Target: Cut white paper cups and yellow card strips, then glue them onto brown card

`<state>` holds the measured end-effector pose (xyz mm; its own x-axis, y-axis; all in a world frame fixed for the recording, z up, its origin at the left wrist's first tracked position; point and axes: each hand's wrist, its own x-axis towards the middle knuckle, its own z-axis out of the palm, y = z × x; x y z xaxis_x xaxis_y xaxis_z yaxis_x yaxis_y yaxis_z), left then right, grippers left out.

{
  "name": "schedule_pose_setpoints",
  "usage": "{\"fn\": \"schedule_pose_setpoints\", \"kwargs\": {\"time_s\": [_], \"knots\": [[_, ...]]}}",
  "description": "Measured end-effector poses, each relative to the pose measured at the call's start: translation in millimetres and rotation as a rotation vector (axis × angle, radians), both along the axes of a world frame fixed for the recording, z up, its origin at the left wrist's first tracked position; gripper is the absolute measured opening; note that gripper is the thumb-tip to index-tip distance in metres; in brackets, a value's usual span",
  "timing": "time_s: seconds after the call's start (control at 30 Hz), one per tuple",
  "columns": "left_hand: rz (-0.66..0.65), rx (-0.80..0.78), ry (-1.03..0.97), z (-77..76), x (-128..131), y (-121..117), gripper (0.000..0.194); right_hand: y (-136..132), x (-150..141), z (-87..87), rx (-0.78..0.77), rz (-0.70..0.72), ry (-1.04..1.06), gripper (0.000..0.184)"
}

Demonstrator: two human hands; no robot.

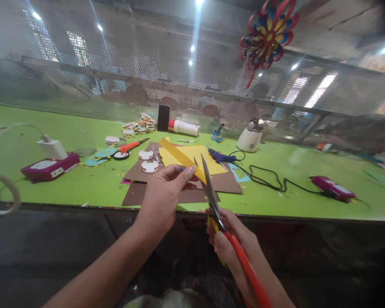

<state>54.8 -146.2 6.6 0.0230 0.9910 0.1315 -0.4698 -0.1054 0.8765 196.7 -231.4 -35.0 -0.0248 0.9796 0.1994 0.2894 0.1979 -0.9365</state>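
My left hand [167,188] pinches a yellow paper strip [179,155] between thumb and fingers, above the table's front edge. The strip slants down to the right, its end at the blades of the scissors [211,194]. My right hand [235,239] is closed round these red-handled scissors, their blades slightly apart and pointing up. Something yellow [215,224] also shows by the right fingers; whether it is held paper, I cannot make out. Beneath the hands lie yellow sheets [197,156] on brown sheets [227,183]. Two white round pieces [150,166] rest left of the strip.
A blue glue gun [221,156] lies right of the sheets, its black cord running to a purple power strip [333,188]. Orange-handled scissors [130,146] lie left. Behind stand a white jug [250,136], a white roll [186,128] and a pile of white pieces [141,125].
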Motion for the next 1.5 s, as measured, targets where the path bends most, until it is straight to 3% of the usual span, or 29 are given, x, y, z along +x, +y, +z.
{"fn": "schedule_pose_setpoints", "kwargs": {"time_s": [0.23,0.73,0.97,1.5], "knots": [[0.009,0.006,0.029,3.0,-0.7,-0.4,0.022,-0.4,2.8,-2.0,0.009,-0.003,-0.03,0.045],[0.031,0.033,0.068,3.0,-2.0,0.2,0.021,-0.9,10.6,7.6,0.07,0.085,-0.213,0.03],[0.026,0.027,0.065,1.1,-2.5,1.3,0.022,-4.8,4.6,7.2,0.038,0.009,-0.136,0.036],[0.033,0.02,0.073,2.2,-4.3,0.5,0.02,-5.0,3.5,8.4,0.048,0.005,-0.165,0.038]]}}
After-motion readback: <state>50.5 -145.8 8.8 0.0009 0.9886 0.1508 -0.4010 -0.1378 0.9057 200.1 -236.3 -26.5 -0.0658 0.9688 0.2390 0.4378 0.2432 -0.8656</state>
